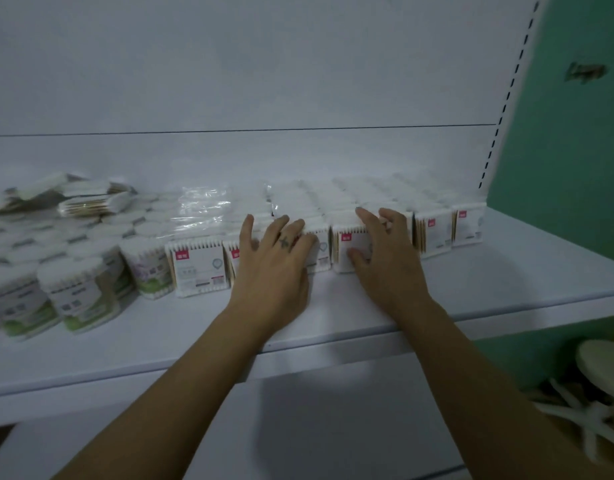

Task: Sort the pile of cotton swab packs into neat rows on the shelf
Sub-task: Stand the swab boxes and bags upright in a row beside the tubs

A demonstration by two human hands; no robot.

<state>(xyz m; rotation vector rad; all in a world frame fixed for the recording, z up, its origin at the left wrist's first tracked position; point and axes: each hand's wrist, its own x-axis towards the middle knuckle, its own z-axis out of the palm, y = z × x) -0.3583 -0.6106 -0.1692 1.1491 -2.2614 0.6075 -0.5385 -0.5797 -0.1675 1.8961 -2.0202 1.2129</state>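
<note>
Head view from over the person's shoulder: both hands are laid against the front row of square cotton swab packs (198, 268), which stand on edge along the middle of the shelf (367, 306), running toward its right end. The left hand (274, 265) is open, fingers spread across the faces and tops of two or three packs. The right hand (385, 258) is open too, its fingers reaching over the top edge of the next pack (348, 241) and the thumb flat on that pack's front. It looks to me like pressing, not a grip. This seems to be the squaring-up step. To do it well I would push with flat palms, evenly, so the fronts come level with one another and parallel to the shelf's front edge. I would not squeeze sideways, which would tip these thin packs. The loose pile (87, 202) lies well apart from both hands, in the back left corner, with round tubs (80, 299) in front of it near the left front edge and a crumpled clear wrapper (203, 209) behind the row's left end. Much of the sorting looks undone.
</note>
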